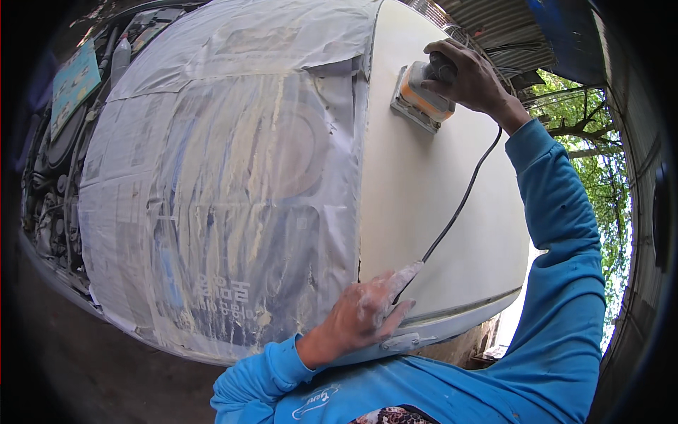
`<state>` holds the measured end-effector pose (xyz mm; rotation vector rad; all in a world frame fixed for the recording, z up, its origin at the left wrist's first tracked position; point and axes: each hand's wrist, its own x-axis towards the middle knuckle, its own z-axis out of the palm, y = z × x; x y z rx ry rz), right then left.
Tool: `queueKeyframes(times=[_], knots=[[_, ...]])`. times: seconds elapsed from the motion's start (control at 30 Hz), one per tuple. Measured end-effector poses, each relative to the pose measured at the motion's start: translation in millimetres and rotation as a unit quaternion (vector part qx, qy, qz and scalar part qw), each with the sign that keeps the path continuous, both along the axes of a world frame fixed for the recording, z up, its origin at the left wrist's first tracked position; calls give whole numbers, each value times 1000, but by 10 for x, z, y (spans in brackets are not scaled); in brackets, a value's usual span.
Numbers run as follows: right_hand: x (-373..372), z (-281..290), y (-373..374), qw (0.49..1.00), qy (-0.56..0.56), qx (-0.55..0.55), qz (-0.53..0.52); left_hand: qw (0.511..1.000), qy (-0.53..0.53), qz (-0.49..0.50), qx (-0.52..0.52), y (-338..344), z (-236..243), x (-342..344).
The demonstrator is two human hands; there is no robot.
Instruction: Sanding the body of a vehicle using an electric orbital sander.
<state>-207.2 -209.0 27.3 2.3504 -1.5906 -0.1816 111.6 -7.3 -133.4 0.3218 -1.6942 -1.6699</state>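
Note:
My right hand (459, 74) grips the top of an electric sander (424, 95) with an orange band, which rests on the pale cream car panel (431, 184) in the upper right of the head view. A black cord (460, 205) runs from the sander down to my left hand (360, 311), whose dusty fingers are closed on it near the panel's lower edge. Beside the panel, wrinkled plastic and paper masking (226, 184) covers a large section of the car, streaked with pale residue.
An exposed engine bay (53, 212) at the left holds a clear bottle (120, 60) and a light blue patterned sheet (70, 85). Corrugated metal roofing (494, 28) hangs above. Foliage (579, 177) shows beyond the car at the right, beside a dark wall.

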Motion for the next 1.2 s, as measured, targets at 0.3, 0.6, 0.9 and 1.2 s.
queueKeyframes(times=[0.3,0.6,0.9,1.2], knots=[[-159,-85,-721,999,34,5,-23,1000,-8,-1,22,-67,31,13],[-218,16,-1361,997,72,38,7,998,6,-1,67,-127,47,39],[-334,68,-1200,991,19,66,113,999,25,11,47,-119,13,42],[-254,48,-1388,991,62,58,100,999,27,17,44,-120,17,16]])
